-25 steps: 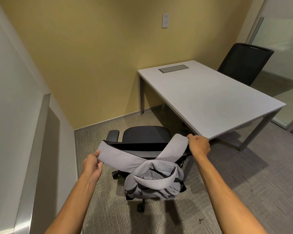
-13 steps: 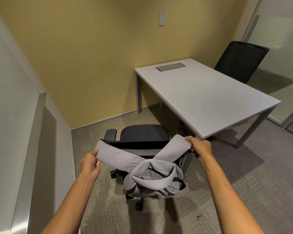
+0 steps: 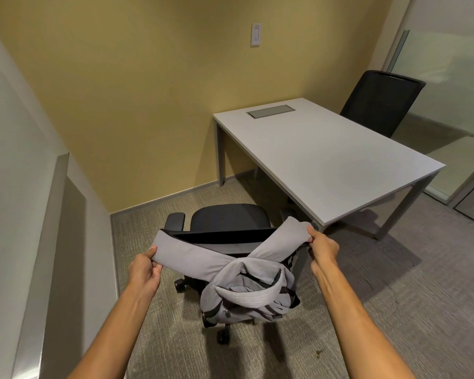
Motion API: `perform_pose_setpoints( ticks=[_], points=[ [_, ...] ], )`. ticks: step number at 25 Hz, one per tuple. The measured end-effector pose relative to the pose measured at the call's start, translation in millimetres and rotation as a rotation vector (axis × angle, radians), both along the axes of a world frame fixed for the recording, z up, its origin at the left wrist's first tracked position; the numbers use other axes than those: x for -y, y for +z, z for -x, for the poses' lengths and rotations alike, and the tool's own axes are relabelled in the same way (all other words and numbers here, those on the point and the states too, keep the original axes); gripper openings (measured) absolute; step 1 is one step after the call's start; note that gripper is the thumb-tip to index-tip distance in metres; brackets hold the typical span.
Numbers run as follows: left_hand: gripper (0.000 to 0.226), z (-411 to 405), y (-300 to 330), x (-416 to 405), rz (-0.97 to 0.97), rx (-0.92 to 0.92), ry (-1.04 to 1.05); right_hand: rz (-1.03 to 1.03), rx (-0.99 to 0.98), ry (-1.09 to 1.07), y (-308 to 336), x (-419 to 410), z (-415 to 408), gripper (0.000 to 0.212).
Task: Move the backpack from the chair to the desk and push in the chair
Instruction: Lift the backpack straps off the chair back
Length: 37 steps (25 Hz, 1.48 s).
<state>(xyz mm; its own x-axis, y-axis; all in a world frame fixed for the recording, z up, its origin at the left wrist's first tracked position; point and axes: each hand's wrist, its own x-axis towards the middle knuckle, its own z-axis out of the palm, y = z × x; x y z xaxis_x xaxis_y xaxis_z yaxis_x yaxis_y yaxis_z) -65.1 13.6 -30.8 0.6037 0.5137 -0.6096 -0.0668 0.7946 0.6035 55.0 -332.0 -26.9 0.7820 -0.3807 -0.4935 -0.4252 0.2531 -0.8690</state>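
Grey backpack (image 3: 246, 294) hangs behind the office chair (image 3: 227, 222) backrest, straps spread; left hand (image 3: 144, 270) closed on left strap (image 3: 186, 251), right hand (image 3: 322, 248) closed on right strap (image 3: 282, 237); both forearms extended; white desk (image 3: 326, 160) just right.

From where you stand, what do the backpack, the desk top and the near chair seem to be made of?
Backpack: soft grey fabric, matte; it folds and sags, and its straps are padded.
Desk top: smooth pale grey sheet, probably laminate, with a faint sheen; its legs look like metal.
Near chair: black matte seat, apparently upholstered; the armrest looks like plastic or rubber.
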Motion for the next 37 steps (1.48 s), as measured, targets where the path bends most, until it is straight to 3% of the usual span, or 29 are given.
perform_pose_setpoints(
  ticks=[3, 7, 11, 15, 18, 21, 31, 33, 37],
  points=[
    [0.038, -0.4, 1.5, 0.7, -0.016, -0.025, -0.004, 0.226, 0.028, 0.188, 14.7, 5.7, -7.1, 0.017],
    [0.036, -3.3, 1.2, 0.1, -0.040, -0.045, -0.002, 0.606, -0.031, 0.481, 29.2, 5.4, -37.5, 0.018],
    [0.034, -3.7, 3.0, 1.4, -0.064, -0.066, -0.004, 0.696, -0.098, 0.559, 19.6, 3.1, -67.7, 0.024],
    [0.004, -4.5, 2.6, 1.2, -0.099, -0.097, -0.027, 0.781, -0.172, 0.610, 15.6, -3.9, -83.5, 0.047],
    [0.010, -4.8, 1.4, 1.2, -0.118, -0.102, -0.018, 0.822, -0.176, 0.621, 20.7, -5.7, -81.3, 0.034],
    [0.009, -2.1, -0.4, 1.3, -0.097, -0.084, -0.025, 0.716, -0.148, 0.538, 16.6, 1.8, -74.2, 0.033],
    [0.015, 1.0, 0.3, 11.2, -0.068, -0.057, -0.020, -0.065, 0.060, -0.143, 4.5, 9.9, -24.2, 0.008],
    [0.009, 2.5, 0.7, 13.3, -0.069, -0.065, -0.020, -0.167, 0.067, -0.197, 1.7, 8.1, -17.8, 0.007],
    [0.019, 12.2, 2.3, 21.0, -0.111, -0.105, -0.076, -0.341, 0.064, -0.231, 0.1, 9.7, -6.0, 0.010]
  ],
)
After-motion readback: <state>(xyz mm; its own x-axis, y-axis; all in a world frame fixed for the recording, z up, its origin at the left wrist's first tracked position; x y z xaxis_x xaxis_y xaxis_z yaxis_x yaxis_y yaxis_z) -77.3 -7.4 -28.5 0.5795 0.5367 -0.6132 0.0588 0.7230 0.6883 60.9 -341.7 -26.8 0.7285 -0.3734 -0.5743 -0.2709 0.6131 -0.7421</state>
